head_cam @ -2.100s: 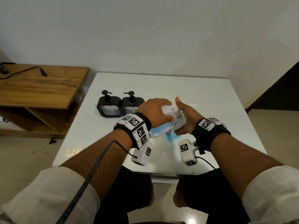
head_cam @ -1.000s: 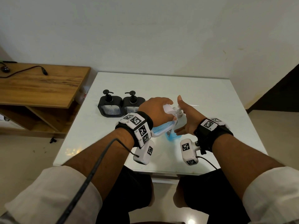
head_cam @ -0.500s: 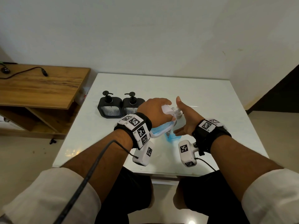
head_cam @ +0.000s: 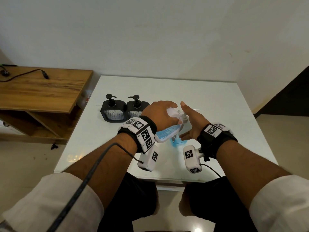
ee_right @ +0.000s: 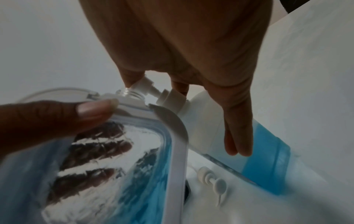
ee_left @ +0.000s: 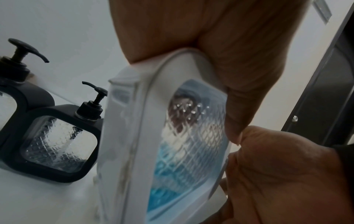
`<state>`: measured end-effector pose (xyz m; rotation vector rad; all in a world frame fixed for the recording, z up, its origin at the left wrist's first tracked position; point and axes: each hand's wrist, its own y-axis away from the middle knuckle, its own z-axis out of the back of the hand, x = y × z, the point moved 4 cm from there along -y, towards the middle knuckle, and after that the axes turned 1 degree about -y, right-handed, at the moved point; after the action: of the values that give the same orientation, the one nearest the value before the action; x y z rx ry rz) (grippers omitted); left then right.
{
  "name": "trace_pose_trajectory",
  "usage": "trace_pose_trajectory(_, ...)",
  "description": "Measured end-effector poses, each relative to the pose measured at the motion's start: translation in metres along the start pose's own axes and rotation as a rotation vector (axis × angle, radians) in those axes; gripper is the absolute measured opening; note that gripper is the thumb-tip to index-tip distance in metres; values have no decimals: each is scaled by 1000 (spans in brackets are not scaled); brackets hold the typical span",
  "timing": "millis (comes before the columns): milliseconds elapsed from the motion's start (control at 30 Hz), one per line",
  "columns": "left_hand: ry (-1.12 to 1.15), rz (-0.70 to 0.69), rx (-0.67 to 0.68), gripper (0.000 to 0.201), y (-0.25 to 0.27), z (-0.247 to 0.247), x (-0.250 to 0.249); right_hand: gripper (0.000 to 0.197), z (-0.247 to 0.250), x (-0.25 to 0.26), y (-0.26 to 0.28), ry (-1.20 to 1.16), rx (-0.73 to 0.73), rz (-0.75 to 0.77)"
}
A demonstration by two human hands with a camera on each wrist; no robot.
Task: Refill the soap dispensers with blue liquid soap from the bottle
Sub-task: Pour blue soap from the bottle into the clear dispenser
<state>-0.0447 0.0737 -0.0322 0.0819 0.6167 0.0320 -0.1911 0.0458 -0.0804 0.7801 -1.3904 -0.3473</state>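
Observation:
My left hand [head_cam: 161, 112] grips a white-framed soap dispenser [head_cam: 167, 131] by its top and holds it tilted over the table, with blue soap pooled in its lower part [ee_left: 164, 174]. Its clear threaded neck [ee_right: 126, 92] is uncapped. Right beside it stands the soap bottle [ee_right: 268, 151], holding blue liquid, its white pump [ee_right: 168, 97] aimed at that neck. My right hand [head_cam: 190, 119] pinches the pump between thumb and forefinger, while its other fingers [ee_right: 237, 144] lie straight along the bottle. Two black dispensers [head_cam: 113, 111] [head_cam: 137, 109] stand to the left with pumps on.
A loose white pump [ee_right: 210, 181] lies on the glossy white table [head_cam: 167, 87] under the tilted dispenser. A wooden desk [head_cam: 38, 91] with a black cable [head_cam: 25, 74] stands to the left. A wall runs behind, and a dark doorway is at the right.
My right hand has bobbed slightly down and back up at the bottle's pump. My left hand keeps the white dispenser tilted in the same spot.

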Motion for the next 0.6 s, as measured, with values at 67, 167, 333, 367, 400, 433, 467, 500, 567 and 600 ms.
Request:
trace_pose_trajectory(67, -1, -3, -3, 53, 0, 0, -1, 73, 1, -1, 1, 10, -40, 26)
trace_pose_trajectory(167, 3, -8, -13, 54, 1, 0, -4, 69, 1, -3, -1, 13, -41, 24)
trace_pose_trajectory(333, 7, -14, -35, 54, 1, 2, -2, 66, -4, -4, -4, 17, -22, 19)
trace_pose_trajectory(367, 15, -12, -39, 53, 1, 2, -1, 62, -5, -4, -3, 13, -33, 30)
trace_pose_trajectory(400, 27, -10, -42, 53, 1, 3, 0, 58, -6, -3, -3, 9, -49, 44)
trace_pose_trajectory(433, 43, -6, -41, 53, 1, 3, 0, 55, -6, -3, -2, 5, -68, 52)
trace_pose_trajectory(467, 59, -5, -36, 53, 1, 3, 1, 54, -7, -4, -2, 12, -90, 57)
trace_pose_trajectory(500, 70, -8, -29, 53, 1, 2, 1, 53, -7, -4, -2, 19, -111, 62)
trace_pose_trajectory(567, 68, -16, -20, 53, 1, 0, -1, 48, -6, -5, -1, 25, -129, 72)
trace_pose_trajectory(600, 61, -17, -19, 53, 2, -1, -2, 46, -5, -6, -1, 19, -118, 69)
